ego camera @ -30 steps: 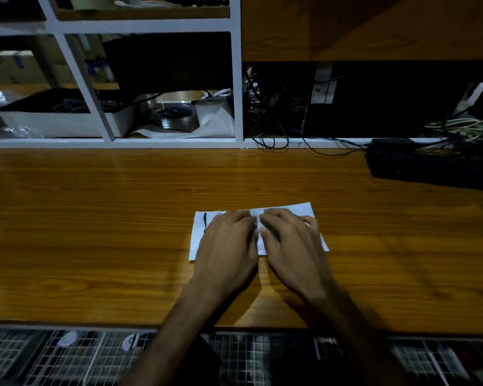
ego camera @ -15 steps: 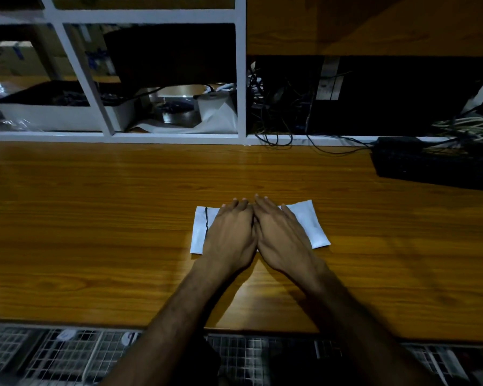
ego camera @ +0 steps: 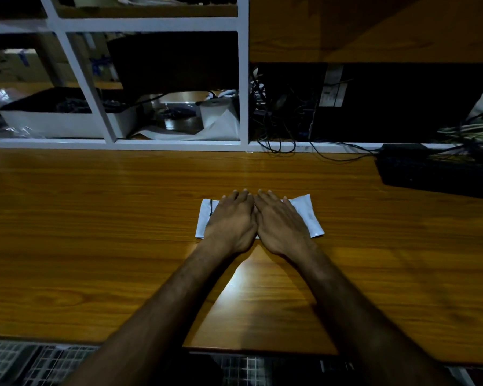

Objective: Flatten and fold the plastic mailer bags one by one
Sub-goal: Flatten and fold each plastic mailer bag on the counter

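Folded white mailer bag is pressed flat at frame centre on wooden table. Left hand and right hand are laid side by side, fingers straight.

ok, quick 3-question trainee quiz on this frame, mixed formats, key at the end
1. True or false: both hands lie flat, fingers straight, on the white mailer bag.
2. Multiple choice: what sits at the far right of the wooden table? A) a black keyboard B) a red mug C) a stack of books
3. Fill in: the left hand and right hand lie side by side at the bag's ____.

Key:
1. True; neither hand curls round the bag.
2. A, the black keyboard.
3. Middle; only the bag's two ends show past the hands.
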